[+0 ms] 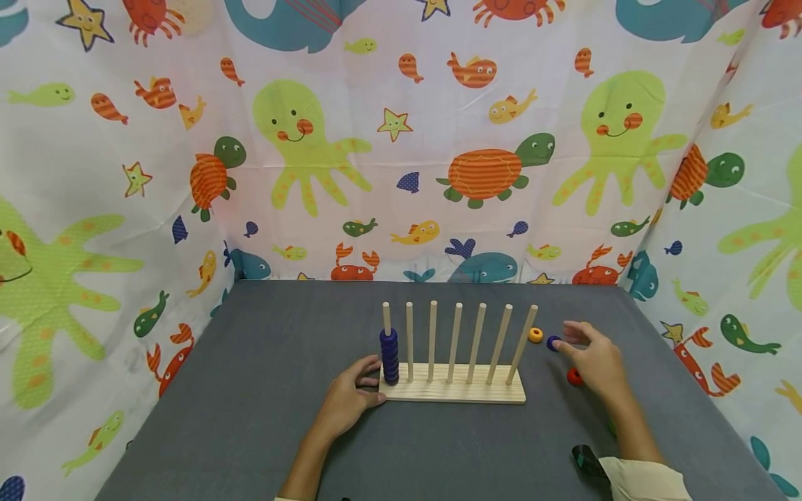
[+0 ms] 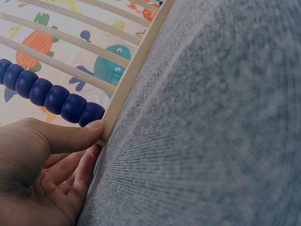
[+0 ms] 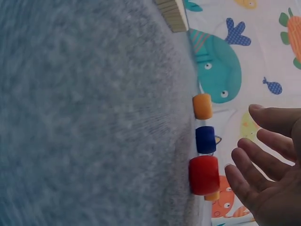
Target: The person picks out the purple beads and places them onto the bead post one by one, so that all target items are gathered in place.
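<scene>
A pale wooden stand (image 1: 451,394) with several upright pegs sits on the grey table. Blue beads (image 1: 389,356) are stacked on its leftmost peg, whose top stays bare; the other pegs carry none. My left hand (image 1: 348,398) grips the left end of the base, the thumb (image 2: 77,136) on its edge beside the lowest bead. On the right, my right hand (image 1: 598,362) hovers with relaxed fingers by a loose blue bead (image 1: 553,343), apart from it in the right wrist view. A yellow-orange bead (image 1: 535,335) and a red bead (image 1: 574,377) lie on either side.
Another orange bead (image 3: 212,196) peeks out behind the red one in the right wrist view. Something green (image 1: 612,427) is mostly hidden by the right forearm. A black device (image 1: 587,460) sits at the right wrist. A sea-animal curtain (image 1: 401,160) encloses the table's back and sides.
</scene>
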`<action>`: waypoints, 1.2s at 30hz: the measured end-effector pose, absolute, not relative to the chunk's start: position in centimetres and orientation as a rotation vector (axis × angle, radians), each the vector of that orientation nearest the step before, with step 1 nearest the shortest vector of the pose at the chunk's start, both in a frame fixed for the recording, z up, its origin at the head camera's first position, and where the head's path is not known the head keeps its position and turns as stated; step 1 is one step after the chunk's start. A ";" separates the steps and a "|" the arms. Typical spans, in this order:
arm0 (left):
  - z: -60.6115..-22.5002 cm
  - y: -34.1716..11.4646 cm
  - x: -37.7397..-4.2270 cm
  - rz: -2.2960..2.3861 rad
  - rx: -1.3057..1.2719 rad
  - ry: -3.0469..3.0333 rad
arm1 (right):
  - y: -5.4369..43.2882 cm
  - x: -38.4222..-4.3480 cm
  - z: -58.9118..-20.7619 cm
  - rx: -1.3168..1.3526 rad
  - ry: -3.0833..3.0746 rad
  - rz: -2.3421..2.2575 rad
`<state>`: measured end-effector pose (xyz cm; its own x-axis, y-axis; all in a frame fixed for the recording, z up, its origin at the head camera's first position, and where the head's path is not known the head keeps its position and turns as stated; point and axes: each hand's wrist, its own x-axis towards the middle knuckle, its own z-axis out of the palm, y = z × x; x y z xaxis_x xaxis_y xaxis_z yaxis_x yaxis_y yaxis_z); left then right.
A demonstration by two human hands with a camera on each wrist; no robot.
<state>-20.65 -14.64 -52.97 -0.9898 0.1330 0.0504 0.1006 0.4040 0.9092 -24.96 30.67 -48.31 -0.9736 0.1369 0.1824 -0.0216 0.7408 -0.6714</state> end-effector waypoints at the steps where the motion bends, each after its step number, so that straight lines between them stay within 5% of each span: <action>1: -53.0 -14.6 -20.7 1.685 0.220 2.608 | 30.8 -25.1 -48.5 -0.090 -2.738 1.051; 36: -52.9 -14.7 -20.7 1.689 0.221 2.600 | 31.6 -26.4 -50.0 -0.007 -2.912 1.015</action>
